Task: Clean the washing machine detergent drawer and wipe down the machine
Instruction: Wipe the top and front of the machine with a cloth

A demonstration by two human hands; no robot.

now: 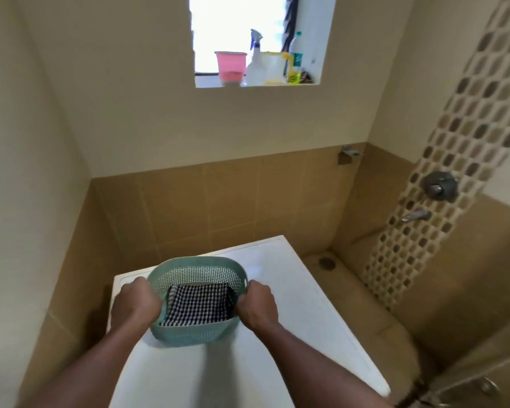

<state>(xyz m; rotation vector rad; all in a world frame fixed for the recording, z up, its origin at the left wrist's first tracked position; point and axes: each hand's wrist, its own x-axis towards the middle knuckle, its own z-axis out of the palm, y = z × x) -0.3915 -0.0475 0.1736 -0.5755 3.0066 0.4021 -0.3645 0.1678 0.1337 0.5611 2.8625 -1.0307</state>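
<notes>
From my feed, both forearms run up from the bottom edge and converge on a teal perforated basket (195, 265) over the white top of the washing machine (295, 293). The arms are nearly straight, with the wrists bent slightly inward. The left hand (136, 301) is curled round the basket's left rim, knuckles toward me and fingers wrapped over the edge. The right hand (258, 304) grips the right rim the same way, just below a slot handle in the basket wall. Neither hand is spread; both are closed tight on the plastic. The basket sits toward the back left part of the machine top, near its left edge, and tips a little toward me. I cannot tell whether its base rests on the lid or is held just off it. Inside it lies a folded black-and-white checked cloth (199, 304), flat against the bottom. The machine stands in the corner against brown wall tiles, and its right edge borders a shower floor with a round drain (326, 262). On the window ledge above are a pink tub (231, 66), a white spray bottle (256, 64), a pale jug (273, 67) and a clear bottle (295, 58). A chrome valve (440, 185) and a spout (417, 215) are on the mosaic strip at right.
</notes>
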